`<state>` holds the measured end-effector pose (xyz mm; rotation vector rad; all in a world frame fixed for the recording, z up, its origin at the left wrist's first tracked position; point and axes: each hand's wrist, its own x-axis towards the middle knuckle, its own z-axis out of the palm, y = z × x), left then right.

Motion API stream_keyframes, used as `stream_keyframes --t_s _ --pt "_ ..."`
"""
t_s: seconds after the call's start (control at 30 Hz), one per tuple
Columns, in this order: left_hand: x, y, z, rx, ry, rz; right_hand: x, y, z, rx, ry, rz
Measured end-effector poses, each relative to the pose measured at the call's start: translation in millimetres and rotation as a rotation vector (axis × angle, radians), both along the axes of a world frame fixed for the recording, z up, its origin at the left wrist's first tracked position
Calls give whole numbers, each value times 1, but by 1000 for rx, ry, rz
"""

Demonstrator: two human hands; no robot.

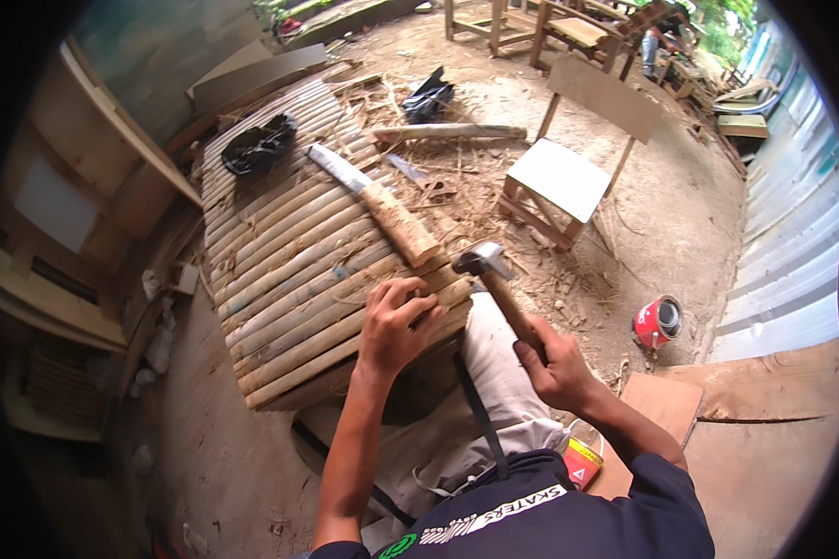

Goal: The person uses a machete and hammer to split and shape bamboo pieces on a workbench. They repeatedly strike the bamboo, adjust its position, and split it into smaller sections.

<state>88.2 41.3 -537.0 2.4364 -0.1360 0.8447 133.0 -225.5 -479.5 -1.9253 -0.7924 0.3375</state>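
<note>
My right hand (pixel 557 361) is wrapped round the wooden handle of a hammer (pixel 507 300). The hammer's metal head is raised beside the near right corner of a slatted bamboo bench (pixel 280 321). Over the bench's near edge is my left hand (pixel 393 326), its fingers bent in toward the thumb. Whatever those fingers may hold is too small to make out. Just beyond my left hand, a large machete (pixel 396 221) with a thick wooden handle lies across the slats, its blade pointing to the far left.
A black plastic bag (pixel 258 145) rests on the bench, and another black bag (pixel 428 96) lies on the ground beyond. A small chair (pixel 555 177) stands at the right, with a red can (pixel 657 322) nearer me. Wood shavings litter the ground. Corrugated metal (pixel 792 252) lines the right side.
</note>
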Motion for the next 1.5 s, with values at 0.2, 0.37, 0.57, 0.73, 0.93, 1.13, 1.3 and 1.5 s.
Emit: stream_keyframes --t_s 0.2,0.37,0.57,0.73,0.93,1.13,1.3,1.5 --pt "0 -3 2 34 16 17 -1 -1 11 -49 -17 43" --pt "1 -5 0 38 14 33 -3 1 13 -84 -10 32" --pt "1 -6 2 32 28 42 -1 1 5 12 4 -41" --pt "1 -6 4 16 29 29 0 5 1 -51 -152 12" --pt "1 -7 4 12 27 42 0 3 2 -97 -37 46" --pt "2 -7 4 -7 32 42 1 3 4 -1 16 -14" --pt "1 -7 2 5 18 50 3 2 5 -100 -5 50" --pt "2 -8 4 0 20 62 -2 2 14 21 -64 47"
